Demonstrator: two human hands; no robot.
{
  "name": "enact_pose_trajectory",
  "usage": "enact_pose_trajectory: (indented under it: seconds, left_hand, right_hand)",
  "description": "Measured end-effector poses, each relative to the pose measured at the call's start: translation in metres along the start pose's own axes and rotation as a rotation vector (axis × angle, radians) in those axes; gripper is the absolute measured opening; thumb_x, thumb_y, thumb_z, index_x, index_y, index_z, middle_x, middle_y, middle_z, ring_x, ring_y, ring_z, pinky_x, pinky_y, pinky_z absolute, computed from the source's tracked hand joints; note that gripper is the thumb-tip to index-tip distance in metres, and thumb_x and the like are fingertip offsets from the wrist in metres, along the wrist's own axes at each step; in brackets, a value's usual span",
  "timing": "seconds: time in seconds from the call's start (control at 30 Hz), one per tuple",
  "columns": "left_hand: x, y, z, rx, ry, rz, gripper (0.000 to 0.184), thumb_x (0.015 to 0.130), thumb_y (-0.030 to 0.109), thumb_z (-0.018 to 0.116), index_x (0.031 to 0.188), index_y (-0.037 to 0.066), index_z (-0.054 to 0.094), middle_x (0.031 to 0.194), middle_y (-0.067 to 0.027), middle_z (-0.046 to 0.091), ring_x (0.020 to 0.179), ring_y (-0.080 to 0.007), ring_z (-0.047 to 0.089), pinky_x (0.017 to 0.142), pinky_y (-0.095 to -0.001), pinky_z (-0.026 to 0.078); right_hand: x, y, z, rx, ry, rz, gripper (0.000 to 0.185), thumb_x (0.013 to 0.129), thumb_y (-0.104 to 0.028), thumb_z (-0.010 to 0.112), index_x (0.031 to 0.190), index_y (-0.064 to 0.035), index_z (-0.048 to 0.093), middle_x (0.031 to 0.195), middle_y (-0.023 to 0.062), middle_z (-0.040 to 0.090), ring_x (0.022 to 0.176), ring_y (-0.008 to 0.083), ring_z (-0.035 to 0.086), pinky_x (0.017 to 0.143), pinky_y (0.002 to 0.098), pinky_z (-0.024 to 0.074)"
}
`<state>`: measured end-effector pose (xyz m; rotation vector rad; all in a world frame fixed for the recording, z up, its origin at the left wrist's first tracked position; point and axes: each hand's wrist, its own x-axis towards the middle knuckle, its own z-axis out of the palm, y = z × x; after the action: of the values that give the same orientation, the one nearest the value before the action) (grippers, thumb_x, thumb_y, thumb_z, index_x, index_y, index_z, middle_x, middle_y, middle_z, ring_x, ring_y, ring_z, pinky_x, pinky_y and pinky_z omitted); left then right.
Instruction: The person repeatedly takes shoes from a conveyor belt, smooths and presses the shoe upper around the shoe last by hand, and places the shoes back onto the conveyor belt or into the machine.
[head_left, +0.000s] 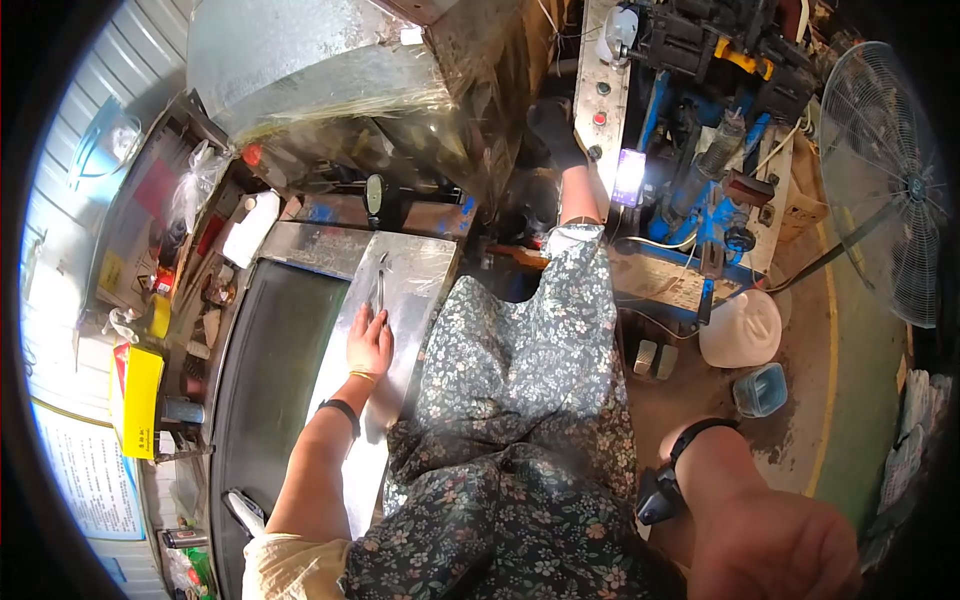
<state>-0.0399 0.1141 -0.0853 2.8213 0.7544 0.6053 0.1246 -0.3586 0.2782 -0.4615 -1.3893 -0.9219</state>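
Observation:
My left hand (370,345) rests palm down on a bare metal sheet (415,280), its fingers stretched forward and slightly apart. A slim metal tool, which looks like a wrench (381,285), lies on that sheet, its near end touching or just under my fingertips. My right hand (775,545) is close to the camera at the bottom right, away from the bench. It is large and blurred, and its fingers are mostly out of sight. Whether it holds anything does not show. A black watch-like band (665,490) is around the right wrist.
Machinery under plastic sheeting (350,115) stands ahead. A lit phone (629,178) is by blue machine parts. To the right are a fan (910,185), a white jug (740,330) and a blue tub (760,390). Cluttered shelves with a yellow box (143,400) line the left.

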Motion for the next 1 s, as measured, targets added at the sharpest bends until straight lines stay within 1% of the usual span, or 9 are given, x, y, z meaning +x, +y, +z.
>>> enact_pose_trajectory:
  seconds: [0.07, 0.13, 0.17, 0.23, 0.3, 0.4, 0.53, 0.8, 1.0]
  left_hand:
    - [0.000, 0.002, -0.002, 0.002, -0.004, -0.008, 0.037, 0.091, 0.025, 0.054, 0.124, 0.011, 0.066, 0.142, -0.0283, 0.047, 0.128, -0.0460, 0.046, 0.108, -0.0495, 0.037]
    - [0.001, 0.004, -0.003, 0.001, -0.012, -0.015, 0.038, 0.091, 0.025, 0.054, 0.124, 0.010, 0.066, 0.142, -0.0282, 0.047, 0.128, -0.0460, 0.046, 0.108, -0.0495, 0.037]
    - [0.002, 0.005, -0.002, 0.002, -0.011, -0.014, 0.038, 0.091, 0.025, 0.054, 0.124, 0.010, 0.066, 0.142, -0.0282, 0.047, 0.128, -0.0460, 0.046, 0.108, -0.0494, 0.037]
    - [0.001, 0.002, -0.001, 0.000, -0.007, -0.015, 0.038, 0.091, 0.025, 0.054, 0.124, 0.011, 0.066, 0.142, -0.0282, 0.047, 0.128, -0.0460, 0.047, 0.108, -0.0494, 0.037]
    - [0.001, 0.003, -0.002, -0.014, -0.010, -0.023, 0.038, 0.091, 0.025, 0.054, 0.123, 0.011, 0.066, 0.142, -0.0282, 0.047, 0.128, -0.0460, 0.047, 0.108, -0.0494, 0.038]
    - [0.000, 0.000, -0.001, -0.017, -0.002, -0.014, 0.038, 0.090, 0.025, 0.055, 0.123, 0.011, 0.067, 0.141, -0.0282, 0.048, 0.127, -0.0458, 0.047, 0.107, -0.0495, 0.038]
    - [0.001, 0.000, 0.000, -0.007, 0.008, -0.001, 0.038, 0.089, 0.025, 0.056, 0.123, 0.011, 0.067, 0.141, -0.0287, 0.048, 0.127, -0.0455, 0.048, 0.106, -0.0497, 0.039]
    - [0.000, -0.002, 0.000, -0.020, 0.015, 0.009, 0.037, 0.089, 0.023, 0.056, 0.123, 0.012, 0.066, 0.142, -0.0256, 0.048, 0.126, -0.0443, 0.048, 0.107, -0.0489, 0.039]
    - [-0.001, 0.002, -0.003, -0.017, 0.003, -0.022, 0.037, 0.090, 0.024, 0.056, 0.123, 0.012, 0.066, 0.142, -0.0255, 0.048, 0.126, -0.0441, 0.049, 0.107, -0.0488, 0.038]
  right_hand:
    - [-0.008, 0.010, 0.001, -0.037, 0.064, -0.076, 0.032, 0.097, -0.026, 0.053, 0.123, -0.0107, 0.065, 0.143, 0.0070, 0.052, 0.123, 0.0191, 0.053, 0.095, 0.0334, 0.0469]
    - [-0.025, 0.035, 0.011, -0.070, 0.269, -0.348, 0.032, 0.098, -0.025, 0.051, 0.122, -0.0102, 0.065, 0.144, 0.0081, 0.052, 0.124, 0.0198, 0.053, 0.097, 0.0350, 0.0462]
    - [-0.048, 0.036, -0.004, -0.347, 0.337, -0.344, 0.022, 0.094, -0.031, 0.054, 0.103, -0.0127, 0.063, 0.111, 0.0020, 0.056, 0.100, 0.0174, 0.056, 0.084, 0.0324, 0.0473]
    - [-0.086, 0.041, -0.017, -0.853, 0.047, -0.009, 0.014, 0.089, -0.020, 0.058, 0.083, -0.0079, 0.063, 0.084, 0.0052, 0.064, 0.078, 0.0206, 0.063, 0.075, 0.0302, 0.0503]
    - [-0.140, 0.076, 0.000, -0.587, -0.035, 0.704, 0.015, 0.088, -0.005, 0.064, 0.101, 0.0026, 0.064, 0.106, 0.0170, 0.066, 0.096, 0.0308, 0.066, 0.087, 0.0345, 0.0512]
    - [-0.257, 0.131, -0.023, -0.774, -0.618, 0.978, 0.033, 0.091, -0.018, 0.066, 0.119, -0.0017, 0.060, 0.132, 0.0203, 0.054, 0.113, 0.0406, 0.056, 0.098, 0.0461, 0.0454]
    - [-0.354, 0.114, -0.050, -0.768, -0.737, 1.380, 0.049, 0.085, -0.029, 0.072, 0.125, -0.0046, 0.059, 0.144, 0.0230, 0.044, 0.129, 0.0431, 0.044, 0.108, 0.0483, 0.0380]
    - [-0.342, 0.079, -0.042, -0.699, -0.850, 1.394, 0.047, 0.075, -0.033, 0.081, 0.108, -0.0053, 0.062, 0.137, 0.0218, 0.047, 0.127, 0.0412, 0.045, 0.107, 0.0487, 0.0376]
    - [-0.348, 0.079, -0.034, -0.843, -0.811, 1.262, 0.025, 0.074, -0.019, 0.079, 0.092, -0.0080, 0.064, 0.107, 0.0090, 0.058, 0.105, 0.0326, 0.053, 0.089, 0.0451, 0.0438]
